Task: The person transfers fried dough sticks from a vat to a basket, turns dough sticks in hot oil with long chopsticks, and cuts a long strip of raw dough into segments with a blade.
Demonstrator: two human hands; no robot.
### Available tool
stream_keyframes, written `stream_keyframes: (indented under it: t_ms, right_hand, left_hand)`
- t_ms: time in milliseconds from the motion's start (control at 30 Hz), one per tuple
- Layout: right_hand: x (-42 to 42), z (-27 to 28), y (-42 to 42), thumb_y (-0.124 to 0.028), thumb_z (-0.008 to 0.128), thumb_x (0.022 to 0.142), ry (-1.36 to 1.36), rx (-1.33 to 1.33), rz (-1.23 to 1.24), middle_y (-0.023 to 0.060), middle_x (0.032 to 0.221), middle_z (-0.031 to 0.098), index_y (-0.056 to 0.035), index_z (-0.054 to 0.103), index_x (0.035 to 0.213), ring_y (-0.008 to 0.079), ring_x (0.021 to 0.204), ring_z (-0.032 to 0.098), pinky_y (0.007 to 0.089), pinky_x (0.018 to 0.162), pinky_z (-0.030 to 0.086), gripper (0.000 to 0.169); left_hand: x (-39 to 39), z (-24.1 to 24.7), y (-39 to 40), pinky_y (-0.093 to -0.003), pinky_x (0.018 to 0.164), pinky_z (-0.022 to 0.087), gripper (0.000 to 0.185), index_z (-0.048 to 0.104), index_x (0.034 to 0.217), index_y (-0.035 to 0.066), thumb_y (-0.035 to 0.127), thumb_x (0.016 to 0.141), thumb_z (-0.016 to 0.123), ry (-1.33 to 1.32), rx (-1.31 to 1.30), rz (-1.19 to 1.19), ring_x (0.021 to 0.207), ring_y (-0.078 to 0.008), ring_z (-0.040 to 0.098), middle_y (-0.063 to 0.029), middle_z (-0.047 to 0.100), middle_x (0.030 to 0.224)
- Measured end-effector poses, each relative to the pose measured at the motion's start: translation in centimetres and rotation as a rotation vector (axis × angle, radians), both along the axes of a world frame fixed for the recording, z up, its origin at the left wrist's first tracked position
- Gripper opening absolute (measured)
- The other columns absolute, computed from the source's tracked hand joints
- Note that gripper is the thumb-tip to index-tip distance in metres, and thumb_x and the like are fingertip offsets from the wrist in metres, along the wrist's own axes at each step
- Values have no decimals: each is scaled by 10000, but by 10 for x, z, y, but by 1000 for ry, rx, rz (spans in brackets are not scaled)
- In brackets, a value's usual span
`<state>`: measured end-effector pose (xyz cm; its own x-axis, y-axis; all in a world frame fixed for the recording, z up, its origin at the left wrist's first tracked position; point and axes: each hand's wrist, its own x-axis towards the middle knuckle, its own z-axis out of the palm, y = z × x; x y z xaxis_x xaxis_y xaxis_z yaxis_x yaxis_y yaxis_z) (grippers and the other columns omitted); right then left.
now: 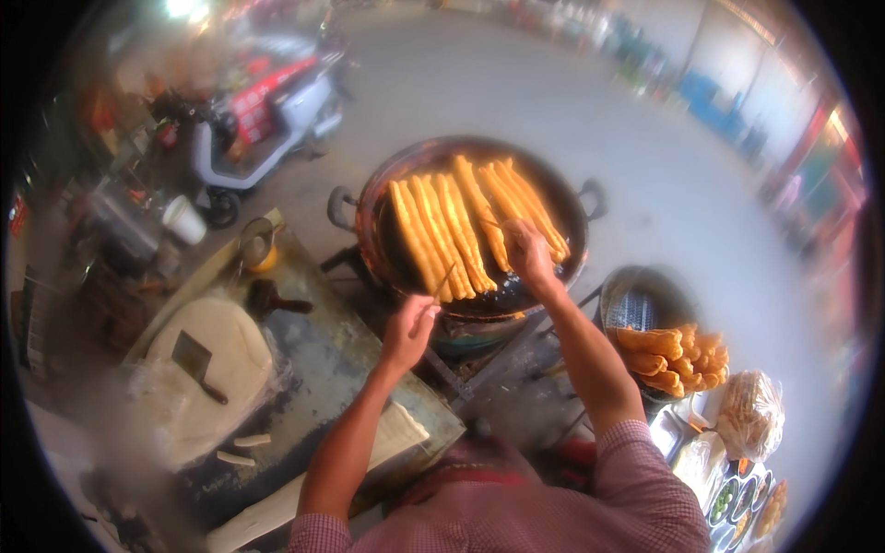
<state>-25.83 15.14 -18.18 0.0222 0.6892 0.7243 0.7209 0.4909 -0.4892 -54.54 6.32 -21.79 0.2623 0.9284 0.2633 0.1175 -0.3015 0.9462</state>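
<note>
Several long golden fried dough sticks lie side by side in a wide, two-handled wok of dark oil. My left hand, at the wok's near left rim, grips a thin stick that reaches over the leftmost dough sticks. My right hand is above the right part of the wok, closed around another thin stick. Its tip lies by a dough stick in the middle. More dough sticks extend behind my right hand, which partly hides them.
At left, a worktable holds a dough slab, a flat-bladed scraper and a long dough strip. On the right, a wire basket holds finished dough sticks, near small food bowls. A scooter stands beyond.
</note>
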Motion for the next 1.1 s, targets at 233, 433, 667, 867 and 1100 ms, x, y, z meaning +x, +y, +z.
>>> stream_keyframes:
  t_ms: [233, 433, 667, 867, 1100]
  right_hand:
    - [-2, 16, -9, -24, 645, 954, 346, -172, -27, 198, 880, 708, 4, 670, 998, 339, 780, 724, 376, 699, 549, 58]
    - [1, 1, 3, -95, 673, 966, 240, -218, -108, 197, 898, 722, 2, 689, 988, 299, 776, 737, 367, 695, 550, 101]
    - [-16, -3, -12, -1, 656, 934, 86, -75, 71, 180, 876, 668, -48, 670, 976, 376, 790, 686, 387, 660, 529, 64]
    - [-40, 10, -15, -71, 674, 971, 460, -235, 45, 135, 848, 708, -1, 685, 1030, 209, 770, 721, 328, 668, 543, 91]
    - [-44, 0, -8, -80, 668, 972, 319, -359, -33, 190, 909, 744, -1, 700, 1061, 274, 857, 762, 344, 691, 573, 123]
  left_hand:
    - [8, -8, 1, -262, 723, 531, 236, 576, 1227, -42, 96, 1040, 534, -2, 9, 9, 865, -100, 665, -155, 743, 1089]
    - [6, -1, -2, -262, 716, 529, 241, 576, 1229, -40, 106, 1041, 540, 28, -20, -3, 827, -91, 642, -149, 742, 1097]
    - [-3, -3, 6, -264, 707, 530, 233, 576, 1224, -22, 123, 1045, 542, -27, 54, 114, 789, -89, 618, -138, 743, 1090]
    - [-4, -11, 10, -265, 706, 533, 232, 576, 1221, -24, 124, 1047, 536, -9, 2, 103, 778, -91, 624, -148, 744, 1077]
    - [-4, -16, 13, -265, 705, 534, 233, 576, 1218, -25, 126, 1046, 535, 30, 4, 69, 796, -93, 640, -150, 745, 1076]
